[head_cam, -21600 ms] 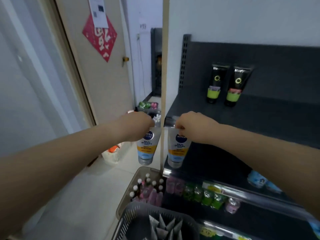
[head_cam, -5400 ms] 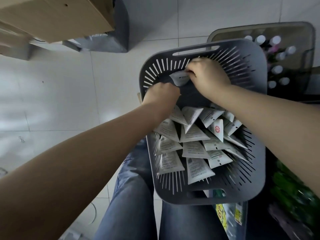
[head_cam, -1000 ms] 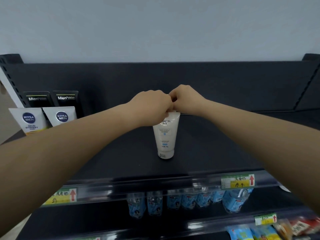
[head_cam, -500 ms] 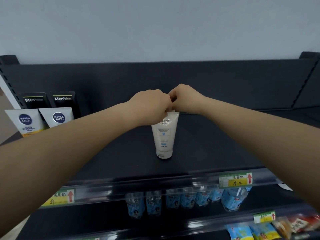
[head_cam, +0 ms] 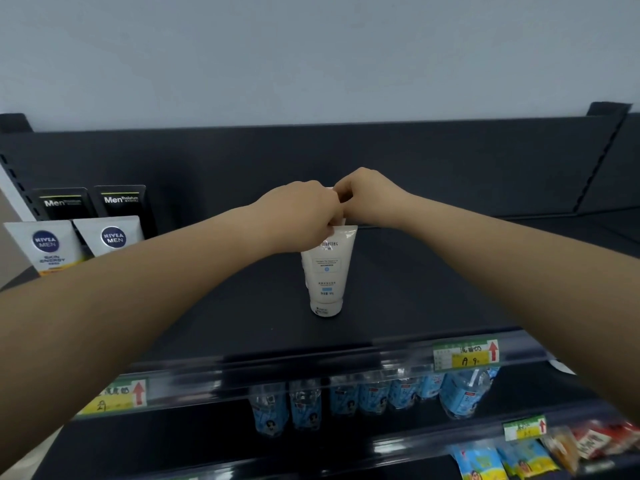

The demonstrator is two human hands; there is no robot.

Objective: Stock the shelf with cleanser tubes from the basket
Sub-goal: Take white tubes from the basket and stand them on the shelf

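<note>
Head view shows the left hand and right hand both pinching the crimped top of a white cleanser tube standing cap-down on the shelf; let go off-plumb, its narrow cap could tip it over.

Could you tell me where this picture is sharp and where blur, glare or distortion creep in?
Head view, centre: the white tube, left hand and right hand are sharp; head view, lower right: snack packets smear; head view, front rail: streaky glare; back panel bows from the wide lens.
</note>
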